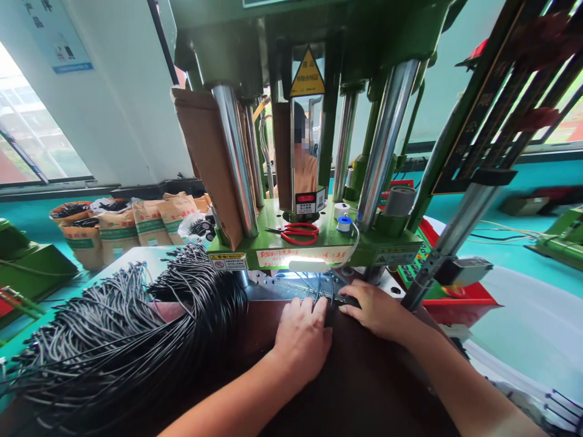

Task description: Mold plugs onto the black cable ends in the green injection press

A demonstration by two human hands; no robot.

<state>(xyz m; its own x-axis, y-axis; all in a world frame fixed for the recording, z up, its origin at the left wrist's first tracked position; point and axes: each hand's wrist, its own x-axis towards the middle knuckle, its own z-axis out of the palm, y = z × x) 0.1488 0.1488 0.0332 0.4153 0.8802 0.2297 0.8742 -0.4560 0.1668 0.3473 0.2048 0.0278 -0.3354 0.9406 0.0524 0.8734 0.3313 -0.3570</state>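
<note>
Several thin bluish cables (314, 284) lie on the metal plate (273, 290) under a green press (218, 42), just beyond two bare hands. My left hand (303, 334) curls at the plate's near edge beside these cables; its fingertips are hidden, so I cannot tell what its grip holds. My right hand (373, 306) has its grip closed, thumb against fingers, on one slim dark piece (348, 300), too unclear to identify.

As I judge it, the worst risk is pinched fingers, if the press came down with both hands this near. A careless tug could also pull the cables askew, and a knock could send tools off the ledge.

Counting outward: the thin cables overlap too much to number. Above them sit one white lamp bar (308, 266), one red-handled hand tool (286, 231) and one blue-topped spool (345, 226). Four steel columns (234, 158) frame the press. To the left, black cables (200, 303) heap across the table (259, 328), beyond counting. Farther back stand several brown sacks (118, 233), partly overlapping.
</note>
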